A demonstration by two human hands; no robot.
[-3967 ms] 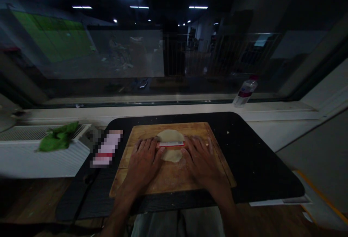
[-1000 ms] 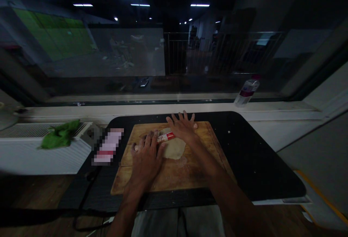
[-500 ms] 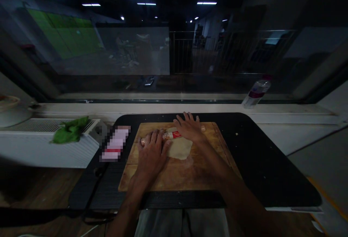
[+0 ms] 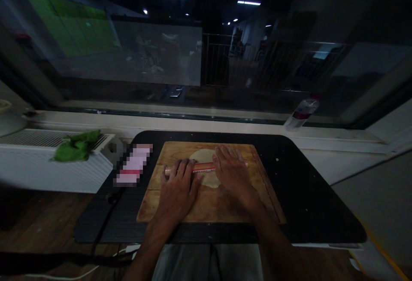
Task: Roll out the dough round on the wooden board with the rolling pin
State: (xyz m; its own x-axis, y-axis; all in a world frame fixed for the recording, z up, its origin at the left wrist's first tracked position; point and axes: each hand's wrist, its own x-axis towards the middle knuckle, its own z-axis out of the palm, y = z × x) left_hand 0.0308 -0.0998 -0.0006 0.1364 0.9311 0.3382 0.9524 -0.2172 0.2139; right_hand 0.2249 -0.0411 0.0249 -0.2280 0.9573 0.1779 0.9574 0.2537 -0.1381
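Observation:
A flat round of pale dough (image 4: 203, 157) lies on a wooden board (image 4: 206, 203). Across the dough lies a roller with a red and white label (image 4: 204, 167). My left hand (image 4: 177, 190) rests palm down on the roller's left end, fingers stretched out. My right hand (image 4: 232, 172) presses flat on its right end, fingers straight. The roller lies nearly level across the board. Part of the dough is hidden under my hands.
The board sits on a black mat (image 4: 305, 195) on a table by a dark window. A blurred packet (image 4: 132, 171) lies left of the board. A green cloth (image 4: 76, 150) rests on a white radiator. A plastic bottle (image 4: 300, 115) stands on the sill.
My right hand has drawn back toward me, bringing the roller from a slanted position at the dough's far edge to level across its middle. The left hand stayed on the left end.

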